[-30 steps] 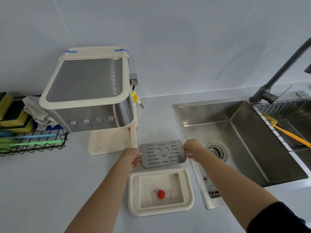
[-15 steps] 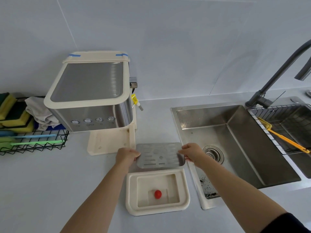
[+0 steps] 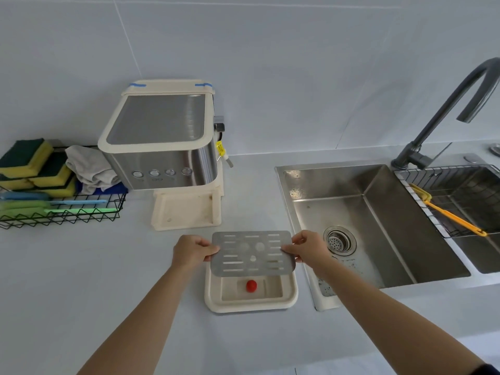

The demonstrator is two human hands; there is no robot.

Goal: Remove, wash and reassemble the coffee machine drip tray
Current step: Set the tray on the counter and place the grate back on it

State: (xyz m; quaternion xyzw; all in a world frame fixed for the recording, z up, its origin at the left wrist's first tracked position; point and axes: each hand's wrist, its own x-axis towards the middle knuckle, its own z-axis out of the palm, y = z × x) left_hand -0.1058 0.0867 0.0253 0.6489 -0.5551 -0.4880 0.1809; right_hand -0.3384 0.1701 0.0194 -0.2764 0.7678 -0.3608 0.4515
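A flat metal grate (image 3: 253, 253) with slots and round holes is held level just above the far half of the cream drip tray (image 3: 251, 304). My left hand (image 3: 193, 251) pinches its left edge and my right hand (image 3: 307, 249) pinches its right edge. The tray lies on the counter in front of the coffee machine (image 3: 162, 147), and a small red float (image 3: 251, 285) shows in its open near half. The machine's cream base (image 3: 186, 212) stands bare where the tray fits.
A steel sink (image 3: 378, 226) with a drain lies right of the tray, under a dark faucet (image 3: 443, 112). A wire rack with an orange brush (image 3: 454, 216) sits over the second basin. At far left a black wire basket (image 3: 62, 212) holds sponges, cloths and brushes.
Both hands have carried the grate toward me, from beyond the tray's far edge to above its far half, covering part of the basin.
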